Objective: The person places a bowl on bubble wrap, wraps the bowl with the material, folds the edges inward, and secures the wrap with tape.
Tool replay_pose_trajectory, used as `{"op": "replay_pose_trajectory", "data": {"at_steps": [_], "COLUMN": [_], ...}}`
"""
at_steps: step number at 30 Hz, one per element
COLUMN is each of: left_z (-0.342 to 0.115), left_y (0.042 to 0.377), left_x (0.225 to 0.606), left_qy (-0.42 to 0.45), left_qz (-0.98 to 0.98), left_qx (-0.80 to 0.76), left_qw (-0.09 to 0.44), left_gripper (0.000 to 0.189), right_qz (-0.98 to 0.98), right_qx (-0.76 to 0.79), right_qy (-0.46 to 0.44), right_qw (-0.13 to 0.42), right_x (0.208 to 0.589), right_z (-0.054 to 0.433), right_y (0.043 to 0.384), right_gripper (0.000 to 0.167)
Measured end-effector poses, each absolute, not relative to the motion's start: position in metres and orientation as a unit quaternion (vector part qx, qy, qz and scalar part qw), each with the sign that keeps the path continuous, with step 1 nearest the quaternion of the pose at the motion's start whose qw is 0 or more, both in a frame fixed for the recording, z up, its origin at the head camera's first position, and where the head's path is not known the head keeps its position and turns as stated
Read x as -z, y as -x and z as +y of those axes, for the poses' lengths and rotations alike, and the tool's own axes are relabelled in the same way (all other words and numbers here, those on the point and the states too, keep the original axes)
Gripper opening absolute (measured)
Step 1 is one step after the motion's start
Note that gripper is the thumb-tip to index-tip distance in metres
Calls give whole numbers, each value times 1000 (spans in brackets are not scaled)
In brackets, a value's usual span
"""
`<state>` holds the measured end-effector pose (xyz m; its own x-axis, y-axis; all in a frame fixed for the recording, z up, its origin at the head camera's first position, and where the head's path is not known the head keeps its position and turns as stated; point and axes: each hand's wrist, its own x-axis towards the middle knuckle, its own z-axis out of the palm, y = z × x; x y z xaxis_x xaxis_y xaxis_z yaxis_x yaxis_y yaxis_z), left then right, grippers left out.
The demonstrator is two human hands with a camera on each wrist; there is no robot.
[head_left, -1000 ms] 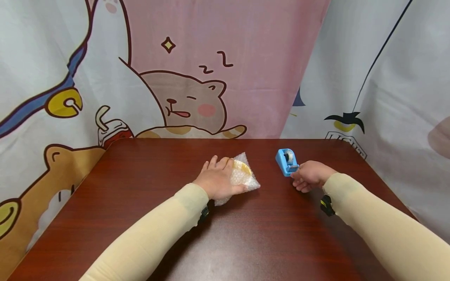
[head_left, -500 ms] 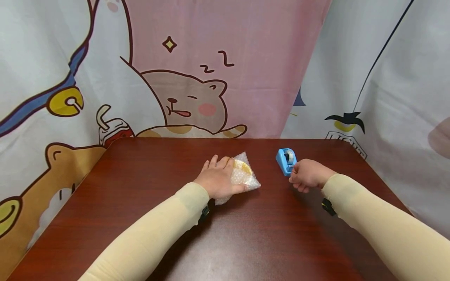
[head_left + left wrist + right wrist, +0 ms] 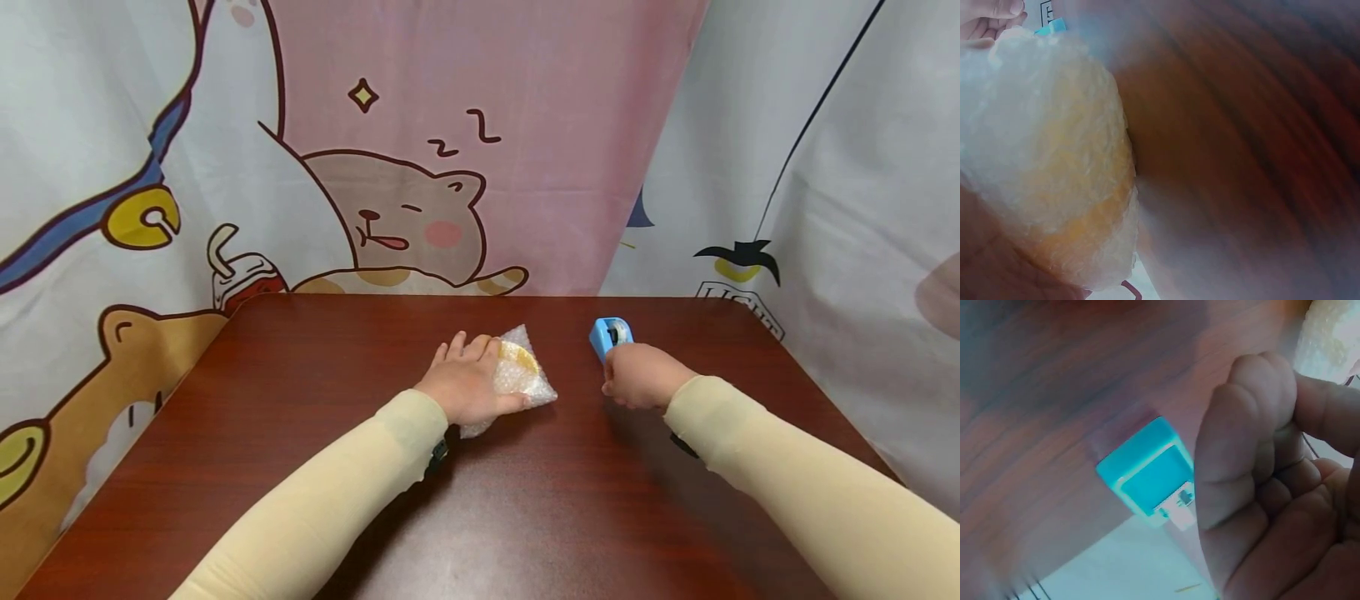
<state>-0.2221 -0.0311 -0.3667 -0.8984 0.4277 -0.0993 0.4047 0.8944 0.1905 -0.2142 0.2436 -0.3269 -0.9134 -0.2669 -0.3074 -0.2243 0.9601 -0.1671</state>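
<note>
My left hand lies spread and straight-fingered on a bubble-wrap packet. A yellow, round-edged thing shows through the wrap; its kind is hidden. To the right stands a small light-blue tape dispenser, its near end covered by my right hand in the head view. In the right wrist view, the thumb and curled forefinger meet in a pinch beside the dispenser, whose toothed cutter shows. The pinch fits the clear tape's end, but the strip between the fingertips is hard to make out.
Both things lie on a dark red-brown wooden table. Behind the table's far edge hangs a printed cloth with cartoon animals, and it also closes off both sides.
My right hand has turned and moved slightly left, in front of the dispenser, with its fingers drawn further in. The left hand and the packet have stayed in place.
</note>
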Motion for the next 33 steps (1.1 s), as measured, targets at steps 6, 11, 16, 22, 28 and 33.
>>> {"op": "replay_pose_trajectory", "data": {"at_steps": [6,11,16,22,28,33], "left_z": [-31,-31,-31,-31,-31,-31], "left_y": [223,224,224,225,225,225], "left_x": [367,368,369,370,369,369], "left_qy": [-214,-213,-212,-212,-213,-213], "left_qz": [971,972,972,972,972,972], "left_qx": [-79,-77,-76,-75,-74,-76], "left_qw": [68,67,70,67,68,69], "left_gripper": [110,111,112,113,113,113], "right_qz": [977,979,976,970,966,964], "right_qx": [-3,18,44,92,98,97], "right_qy": [178,182,198,210,231,239], "right_qw": [117,93,75,76,69,64], "right_x": [329,328,324,317,315,315], "right_z": [234,223,213,206,202,198], "right_y": [212,209,205,204,206,206], "right_gripper": [12,10,7,17,12,10]}}
